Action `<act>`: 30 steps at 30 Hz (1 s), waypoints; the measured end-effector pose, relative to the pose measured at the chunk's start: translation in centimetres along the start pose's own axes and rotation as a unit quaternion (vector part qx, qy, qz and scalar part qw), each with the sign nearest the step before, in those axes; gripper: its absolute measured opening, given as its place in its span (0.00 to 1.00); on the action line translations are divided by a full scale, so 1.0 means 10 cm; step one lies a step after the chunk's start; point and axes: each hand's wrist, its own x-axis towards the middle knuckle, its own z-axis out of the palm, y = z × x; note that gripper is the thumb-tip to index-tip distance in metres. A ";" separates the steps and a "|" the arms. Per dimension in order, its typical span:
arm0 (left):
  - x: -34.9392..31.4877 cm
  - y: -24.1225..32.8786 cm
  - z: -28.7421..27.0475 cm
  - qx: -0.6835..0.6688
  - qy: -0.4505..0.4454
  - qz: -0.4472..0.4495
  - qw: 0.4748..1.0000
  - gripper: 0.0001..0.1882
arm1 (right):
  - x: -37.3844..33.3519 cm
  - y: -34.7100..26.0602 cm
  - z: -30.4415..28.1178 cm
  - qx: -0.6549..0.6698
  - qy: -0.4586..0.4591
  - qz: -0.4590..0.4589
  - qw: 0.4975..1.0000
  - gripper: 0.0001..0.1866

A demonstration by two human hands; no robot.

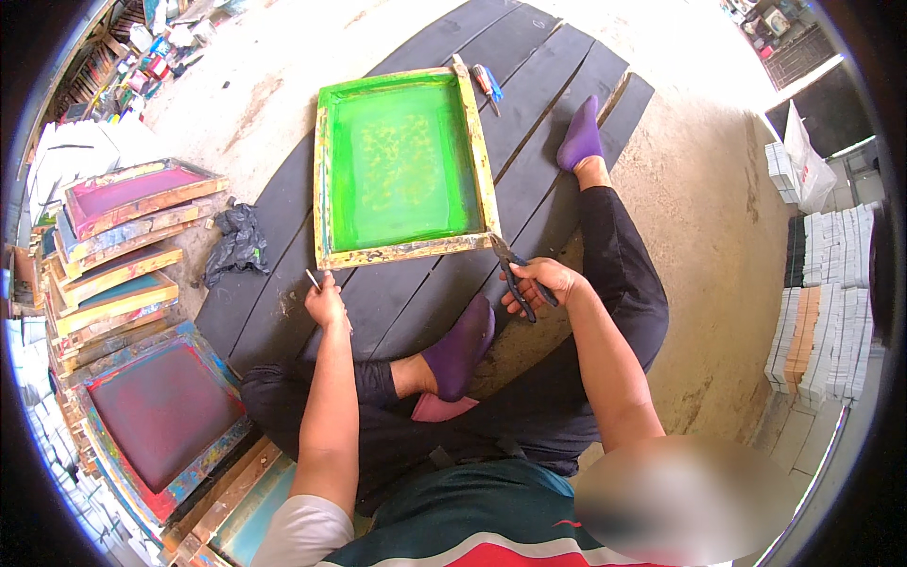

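Observation:
A screen-printing frame [406, 249] with a wooden border and bright green mesh lies on the dark planks before me. My right hand [548, 280] is wrapped round black-handled pliers [515, 269]. Their jaws are at the frame's near right corner; whether they grip anything there I cannot tell. Just below the near left corner, my left hand [327, 304] is closed on a short, thin white stick [313, 279], its kind too small to make out.
Beyond the frame's right side lies a tool with a blue handle [488, 83]. A crumpled black plastic bag [238, 243] sits at the left. Several used screen frames [142, 196] are stacked there, with a dark red one [162, 411] nearer. White stacks [831, 317] stand at the right.

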 end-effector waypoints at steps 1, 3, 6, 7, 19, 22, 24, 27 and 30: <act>0.02 -0.04 0.03 0.003 -0.013 0.002 1.000 0.17 | 0.01 0.01 0.01 0.005 -0.008 -0.004 1.000 0.28; 0.13 -0.18 0.06 0.000 -0.017 0.028 0.999 0.16 | 0.11 0.06 -0.02 0.017 -0.030 -0.010 0.999 0.29; 0.11 -0.23 0.11 0.019 -0.018 0.067 0.997 0.16 | 0.15 0.06 -0.02 0.036 -0.043 -0.008 0.998 0.29; 0.09 -0.24 0.12 0.019 -0.014 0.064 0.998 0.16 | 0.17 0.07 -0.03 0.038 -0.046 -0.007 0.998 0.29; -0.11 -0.30 0.23 0.057 -0.039 0.076 0.995 0.15 | 0.17 -0.03 -0.04 0.006 0.006 0.028 1.000 0.24; -0.12 -0.35 0.31 0.066 -0.070 0.105 0.990 0.16 | 0.24 -0.09 -0.05 -0.080 0.086 0.051 0.992 0.20; -0.15 -0.38 0.35 0.053 -0.072 0.107 0.990 0.16 | 0.27 -0.10 0.00 -0.154 0.150 0.047 0.975 0.20; -0.25 -0.38 0.43 0.051 -0.079 0.099 0.991 0.16 | 0.30 0.00 0.10 -0.243 0.244 0.015 0.939 0.22; -0.32 -0.40 0.49 0.049 -0.092 0.098 0.990 0.15 | 0.37 0.11 0.13 -0.278 0.299 0.002 0.913 0.25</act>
